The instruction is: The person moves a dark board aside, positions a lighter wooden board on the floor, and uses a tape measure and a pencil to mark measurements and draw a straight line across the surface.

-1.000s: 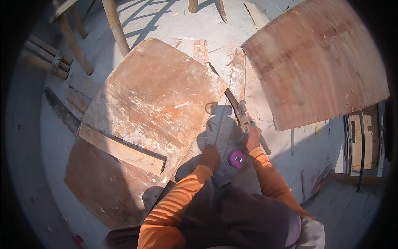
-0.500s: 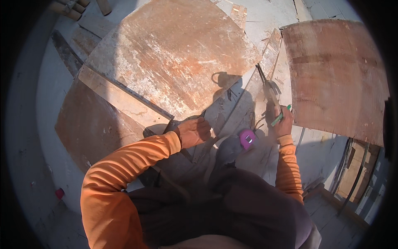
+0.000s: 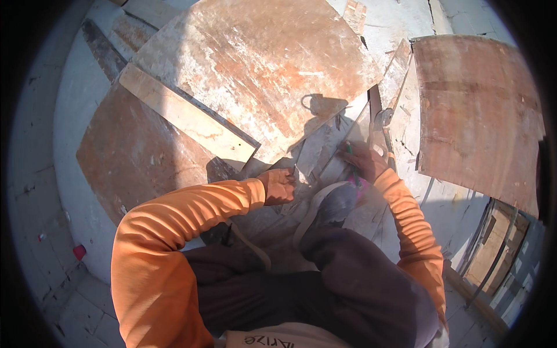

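Observation:
My left hand [image 3: 279, 186] is closed beside the tip of a pale wooden strip [image 3: 185, 116]; whatever its fingers hold is hidden. My right hand [image 3: 369, 163] is over the scrap wood to the right, slightly blurred, with a slim green pen-like stick [image 3: 349, 148] at its fingers. Just beyond that hand lies a long dark-headed tool [image 3: 383, 120], its kind unclear. A purple tape measure [image 3: 361, 187] shows partly below the right hand, near my shoe. Ahead of both hands a large worn plywood sheet [image 3: 261, 69] lies flat, carrying my shadow.
Another brown plywood sheet [image 3: 476, 110] lies at the right, and a reddish-brown board [image 3: 133, 151] at the left. Dark narrow planks [image 3: 103, 49] lie at the far left. A wood-framed opening [image 3: 493, 246] is at the lower right. A small red object [image 3: 79, 252] sits at the left.
My right hand has moved left and turned, bringing the green stick with it; the long tool now appears beside the hand rather than in it. My left hand stays closed, almost in place.

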